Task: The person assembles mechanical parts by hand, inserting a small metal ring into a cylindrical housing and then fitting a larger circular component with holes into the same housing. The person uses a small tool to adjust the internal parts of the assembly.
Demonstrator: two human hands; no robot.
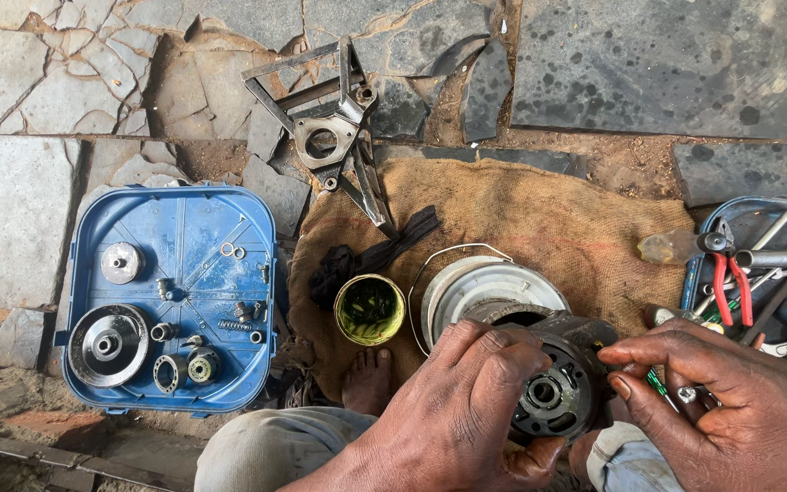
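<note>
Left hand [466,401] grips one dark, greasy round pump [553,387]; right hand [721,410] fingers pinch a green screwdriver [656,383] against it.

both hands [466,401] [721,401] low, close together — fingers [503,351] curled inward

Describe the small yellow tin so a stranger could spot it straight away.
Start at the brown burlap sack spread on the stone floor. At its near left part, beside a metal pail, stands the yellow tin. It alone is yellow, open-topped, with dark green inside.
</note>
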